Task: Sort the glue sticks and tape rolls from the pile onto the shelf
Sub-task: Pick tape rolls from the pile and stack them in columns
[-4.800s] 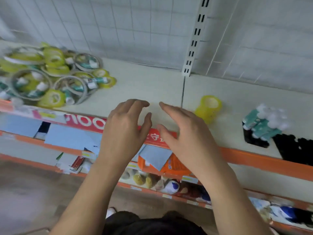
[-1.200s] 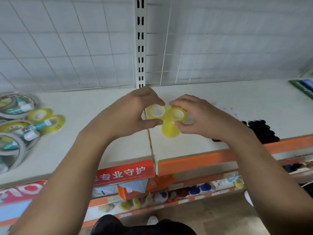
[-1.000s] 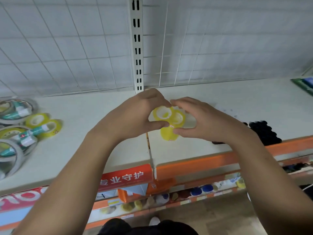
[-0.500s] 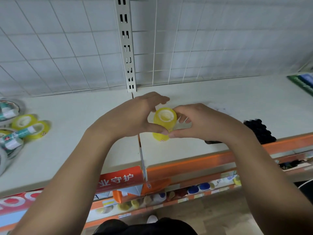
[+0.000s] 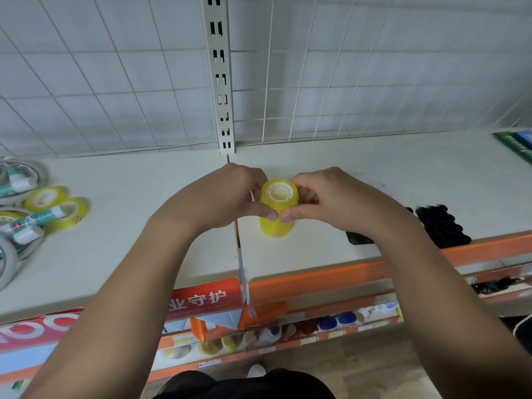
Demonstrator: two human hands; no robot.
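On cream shelf point(image 5: 374, 174), tape stack point(image 5: 277, 227), wire-grid backing point(image 5: 115, 67)

Was a shop, stationery aisle. Gondola shelf point(image 5: 144, 254) under the fingers point(image 5: 305, 180), orange price rail point(image 5: 316, 280) nearer than them, slotted upright point(image 5: 220, 82) and wire-grid backing point(image 5: 345, 67) beyond, tape rolls point(image 5: 57, 208) heaped to their left, stocked shelves point(image 5: 331, 323) below.

The tape rolls point(image 5: 276, 229) look like glossy, translucent yellow plastic. The shelf point(image 5: 144, 234) under them is smooth, matt cream. Behind it, the wire grid point(image 5: 115, 82) and slotted upright point(image 5: 220, 82) look like white-painted metal; the orange edge strip point(image 5: 316, 279) has a slight sheen.
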